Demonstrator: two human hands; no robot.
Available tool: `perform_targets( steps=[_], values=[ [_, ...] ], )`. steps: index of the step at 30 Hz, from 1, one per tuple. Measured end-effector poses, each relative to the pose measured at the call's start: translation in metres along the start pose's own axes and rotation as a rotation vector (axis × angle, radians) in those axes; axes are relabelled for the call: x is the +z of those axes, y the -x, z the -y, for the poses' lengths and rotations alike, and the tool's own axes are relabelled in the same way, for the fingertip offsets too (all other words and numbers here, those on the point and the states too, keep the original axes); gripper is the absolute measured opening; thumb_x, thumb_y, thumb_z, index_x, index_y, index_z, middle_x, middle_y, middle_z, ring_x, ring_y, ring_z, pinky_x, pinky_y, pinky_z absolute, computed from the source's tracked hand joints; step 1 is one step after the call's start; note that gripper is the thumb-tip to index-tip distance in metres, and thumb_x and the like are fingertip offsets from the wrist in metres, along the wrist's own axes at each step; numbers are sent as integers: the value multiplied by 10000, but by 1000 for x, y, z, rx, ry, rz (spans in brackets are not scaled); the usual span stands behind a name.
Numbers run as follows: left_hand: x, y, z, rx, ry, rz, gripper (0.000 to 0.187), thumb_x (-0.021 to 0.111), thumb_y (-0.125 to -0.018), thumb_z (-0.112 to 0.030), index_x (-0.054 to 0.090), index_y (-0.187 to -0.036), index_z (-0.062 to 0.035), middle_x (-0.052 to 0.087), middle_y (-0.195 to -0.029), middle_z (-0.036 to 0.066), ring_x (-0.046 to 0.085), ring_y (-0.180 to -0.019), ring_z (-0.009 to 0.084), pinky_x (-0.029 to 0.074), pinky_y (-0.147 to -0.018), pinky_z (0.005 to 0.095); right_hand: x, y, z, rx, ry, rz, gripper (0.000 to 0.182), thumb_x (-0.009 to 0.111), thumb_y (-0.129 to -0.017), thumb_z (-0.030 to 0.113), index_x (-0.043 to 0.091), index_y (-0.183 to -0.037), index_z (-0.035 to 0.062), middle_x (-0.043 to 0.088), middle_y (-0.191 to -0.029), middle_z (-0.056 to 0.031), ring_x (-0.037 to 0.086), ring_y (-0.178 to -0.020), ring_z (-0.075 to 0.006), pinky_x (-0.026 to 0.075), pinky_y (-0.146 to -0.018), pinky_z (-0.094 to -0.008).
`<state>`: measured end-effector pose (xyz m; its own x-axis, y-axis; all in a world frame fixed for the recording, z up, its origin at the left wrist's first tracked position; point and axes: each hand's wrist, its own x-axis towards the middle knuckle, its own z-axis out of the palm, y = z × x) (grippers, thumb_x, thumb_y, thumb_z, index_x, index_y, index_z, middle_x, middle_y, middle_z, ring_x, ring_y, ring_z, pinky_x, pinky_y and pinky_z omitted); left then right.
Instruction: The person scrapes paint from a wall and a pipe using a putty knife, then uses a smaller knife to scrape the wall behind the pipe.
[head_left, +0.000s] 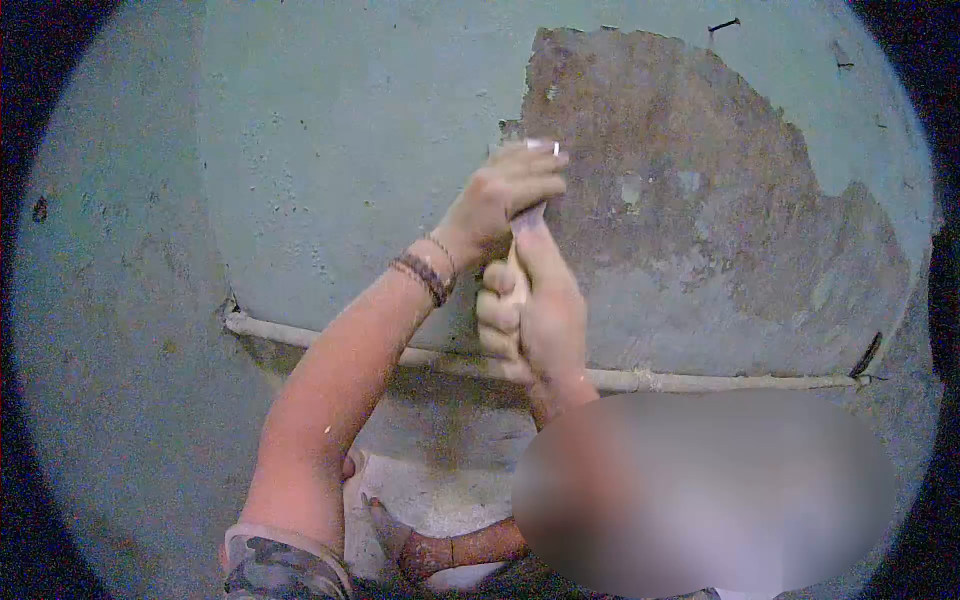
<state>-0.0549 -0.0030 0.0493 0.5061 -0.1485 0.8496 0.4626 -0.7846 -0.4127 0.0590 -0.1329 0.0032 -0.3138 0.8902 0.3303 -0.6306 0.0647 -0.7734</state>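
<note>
At the left edge of the bare wall patch [680, 170], a scraper-like tool [530, 217] points up, right hand [548, 315] gripping its handle [517, 268], left hand [505, 195] curled around its top.

The ragged brown patch [690, 160], left edge behind the slim pale-handled tool [529, 217], lies toward the pale-green painted wall's [370, 130] right edge, above the long whitish pipe [700, 382].

Room over the wall, a pipe underneath
Flat wall [330, 130] gives free passage above and left of the left grip [508, 192]; the bare patch [690, 150] leaves room rightward. The pipe [720, 382] crosses behind the right wrist and left forearm, barring low paths; a nail [725, 25] juts out at upper right.
</note>
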Motion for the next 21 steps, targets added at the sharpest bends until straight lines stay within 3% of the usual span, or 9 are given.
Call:
perform_targets(
  steps=[4, 9, 11, 13, 17, 21],
  values=[
    [-18, -31, 9, 17, -31, -2, 214, 584, -816, -123, 633, -1022, -91, 572, -1247, 92, 470, -1229, 297, 336, -1039, 434, 16, -14, 16, -53, 43, 23, 253, 398, -964, 420, 447, -1098, 211, 435, -681, 50, 344, -408, -28, 232, -284, -180],
    [-3, -1, 0, -8, -12, 39, 235, 591, -802, -158, 626, -1022, -86, 563, -1258, 105, 473, -1223, 309, 330, -1044, 439, 5, 1, 0, -9, 36, -18, 252, 420, -955, 416, 447, -1081, 200, 434, -670, 41, 330, -398, -30, 234, -294, -181],
    [-3, -19, 13, 44, -38, -99, 217, 608, -757, -165, 622, -960, -89, 594, -1196, 109, 487, -1203, 300, 355, -1019, 419, 11, -13, 16, -2, 84, -54, 240, 423, -956, 406, 453, -1057, 190, 425, -665, 38, 333, -405, -29, 231, -297, -179],
    [-13, -40, 19, 85, -56, -96, 220, 616, -751, -178, 624, -949, -82, 592, -1198, 115, 491, -1200, 295, 353, -1020, 418, 19, -24, 28, -84, -24, 72, 230, 431, -956, 405, 461, -1034, 190, 421, -668, 41, 345, -415, -29, 227, -295, -179],
    [-9, -24, 17, 82, -14, -66, 215, 622, -754, -180, 637, -947, -86, 609, -1173, 105, 515, -1175, 287, 364, -1014, 419, 15, -10, 16, 1, 8, -24, 204, 433, -957, 390, 450, -979, 188, 425, -678, 41, 351, -416, -30, 224, -289, -182],
    [-12, -40, 29, 102, -38, -124, 230, 623, -752, -149, 642, -975, -94, 613, -1167, 102, 521, -1168, 289, 371, -1008, 415, 23, -24, 26, -94, 34, 25, 197, 434, -955, 383, 443, -964, 186, 431, -676, 42, 342, -401, -30, 226, -286, -185]
  ],
)
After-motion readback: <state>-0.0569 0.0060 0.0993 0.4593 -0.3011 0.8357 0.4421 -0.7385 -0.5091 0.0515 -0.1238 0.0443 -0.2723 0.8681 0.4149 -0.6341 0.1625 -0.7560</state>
